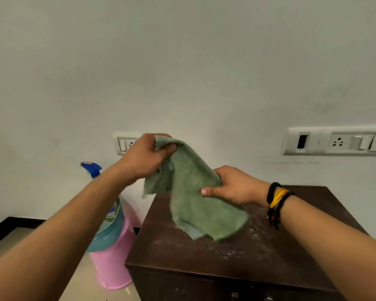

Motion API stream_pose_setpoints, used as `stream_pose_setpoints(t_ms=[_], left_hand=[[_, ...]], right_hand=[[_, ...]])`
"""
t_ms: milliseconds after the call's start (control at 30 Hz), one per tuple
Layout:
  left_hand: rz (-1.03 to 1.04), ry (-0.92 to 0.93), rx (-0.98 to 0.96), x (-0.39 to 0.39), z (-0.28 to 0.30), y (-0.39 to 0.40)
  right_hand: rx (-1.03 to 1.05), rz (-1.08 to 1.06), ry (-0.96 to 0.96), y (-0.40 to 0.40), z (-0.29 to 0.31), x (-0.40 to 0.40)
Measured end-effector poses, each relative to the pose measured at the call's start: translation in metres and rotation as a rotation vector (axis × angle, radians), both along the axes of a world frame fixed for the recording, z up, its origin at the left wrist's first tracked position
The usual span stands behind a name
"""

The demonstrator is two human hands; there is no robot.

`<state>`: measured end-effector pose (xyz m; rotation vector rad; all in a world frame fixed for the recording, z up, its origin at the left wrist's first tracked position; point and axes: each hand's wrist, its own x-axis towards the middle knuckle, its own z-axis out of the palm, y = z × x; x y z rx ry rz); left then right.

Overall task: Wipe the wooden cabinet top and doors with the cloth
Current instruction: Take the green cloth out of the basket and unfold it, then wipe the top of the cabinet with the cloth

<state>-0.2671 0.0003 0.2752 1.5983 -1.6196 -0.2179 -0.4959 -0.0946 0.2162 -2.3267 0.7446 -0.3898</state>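
Holding up the green terry cloth [191,192], both hands grip it above the dark brown wooden cabinet [215,255]. The left hand [147,155] has its fingers [168,148] pinched on the top corner; the right hand [234,185] clamps the side edge, wrist wrapped in black and yellow threads [276,202]. White dust speckles the cabinet top. A pink plastic bucket [113,266] stands just beside the cabinet.

I see a dark wooden cabinet top [204,255] dusted with white powder, thickest toward its near and right parts. On the tiled floor [83,276] just left of it stands a pink bucket [113,263].
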Motion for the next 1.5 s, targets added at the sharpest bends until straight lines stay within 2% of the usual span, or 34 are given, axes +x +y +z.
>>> stream_pose_setpoints(t_ms=[67,167,233,300,333,367,433,467,500,567,633,667,767,800,867,933,1067,1200,1367,1433,1500], left_hand=[[0.076,-0.198,-0.083,0.008,0.007,-0.004],[0.1,-0.265,-0.213,0.021,0.024,0.004],[0.022,-0.328,-0.271,0.026,0.034,0.016],[-0.122,-0.371,-0.221,0.027,0.032,0.028],[-0.177,-0.4,-0.135,0.027,0.023,0.03],[-0.219,-0.444,-0.01,0.027,0.008,0.03],[-0.288,-0.526,0.345,0.025,-0.034,0.025],[-0.332,-0.545,0.496,0.025,-0.057,0.021],[-0.358,-0.532,0.588,0.028,-0.076,0.015],[-0.316,-0.466,0.616,0.034,-0.102,0.0],[-0.243,-0.466,0.549,0.037,-0.112,-0.018],[-0.189,-0.525,0.511,0.038,-0.115,-0.028],[0.138,-0.994,0.397,0.034,-0.127,-0.043],[0.202,-1.026,0.337,0.03,-0.133,-0.039],[0.221,-0.921,0.216,0.017,-0.149,-0.023],[0.18,-0.823,0.196,0.005,-0.174,-0.003],[0.164,-0.607,0.474,0.004,-0.212,0.011],[0.151,-0.656,0.577,0.014,-0.219,-0.003],[0.192,-0.62,0.656,0.02,-0.209,-0.018],[0.186,-0.606,0.687,0.017,-0.215,-0.001],[0.129,-0.632,0.639,-0.003,-0.231,0.021]], right_hand=[[-0.073,-0.083,-0.027,-0.016,-0.01,0.015],[-0.206,-0.186,-0.203,-0.036,-0.011,0.047],[-0.266,-0.189,-0.31,-0.045,-0.011,0.067],[-0.286,-0.146,-0.336,-0.046,-0.021,0.078],[-0.306,-0.099,-0.268,-0.046,-0.034,0.081],[-0.342,-0.024,-0.115,-0.045,-0.05,0.08],[-0.403,0.128,0.297,-0.045,-0.086,0.072],[-0.38,0.164,0.425,-0.047,-0.101,0.065],[-0.335,0.169,0.476,-0.049,-0.108,0.058],[-0.309,0.108,0.467,-0.055,-0.107,0.048],[-0.361,0.047,0.454,-0.06,-0.095,0.043],[-0.376,0.025,0.444,-0.061,-0.09,0.04],[-0.41,-0.005,0.439,-0.06,-0.082,0.025],[-0.425,-0.015,0.442,-0.058,-0.083,0.018],[-0.454,-0.044,0.458,-0.053,-0.093,0.001],[-0.462,-0.07,0.49,-0.045,-0.111,-0.015],[-0.402,-0.05,0.535,-0.028,-0.14,-0.017],[-0.402,-0.04,0.486,-0.031,-0.148,0.005],[-0.395,-0.03,0.516,-0.041,-0.156,0.013],[-0.382,-0.033,0.513,-0.04,-0.162,0.011],[-0.392,-0.057,0.486,-0.039,-0.167,0.012]])
